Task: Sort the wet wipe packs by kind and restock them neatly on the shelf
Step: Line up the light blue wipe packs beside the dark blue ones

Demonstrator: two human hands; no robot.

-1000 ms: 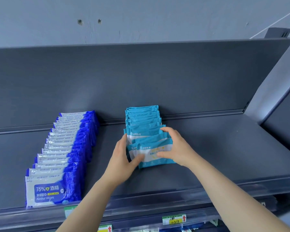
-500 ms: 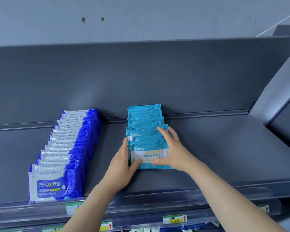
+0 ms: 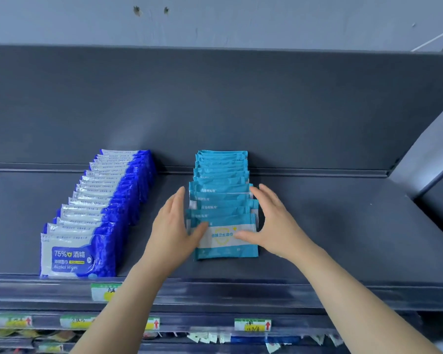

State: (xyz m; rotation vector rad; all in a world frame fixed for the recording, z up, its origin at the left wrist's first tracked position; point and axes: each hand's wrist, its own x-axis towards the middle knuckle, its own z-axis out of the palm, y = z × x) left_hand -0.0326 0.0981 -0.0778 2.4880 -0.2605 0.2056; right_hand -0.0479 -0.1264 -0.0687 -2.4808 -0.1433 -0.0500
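Note:
A row of light blue wet wipe packs runs from the shelf's back wall toward the front, near the middle of the dark shelf. My left hand lies along the row's left side, its thumb on the front pack. On the right side my right hand flanks the row, fingers straight and thumb touching the front pack's face. To the left, a second row of dark blue and white alcohol wipe packs stands in a neat line.
The shelf's right half is bare up to a slanted side panel. A clear front rail with price tags edges the shelf. Lower shelves with small goods and more price tags show below.
The front light blue packs, earlier askew, now sit squared in the row. Both hands have shifted from gripping the front packs to flanking the row's sides.

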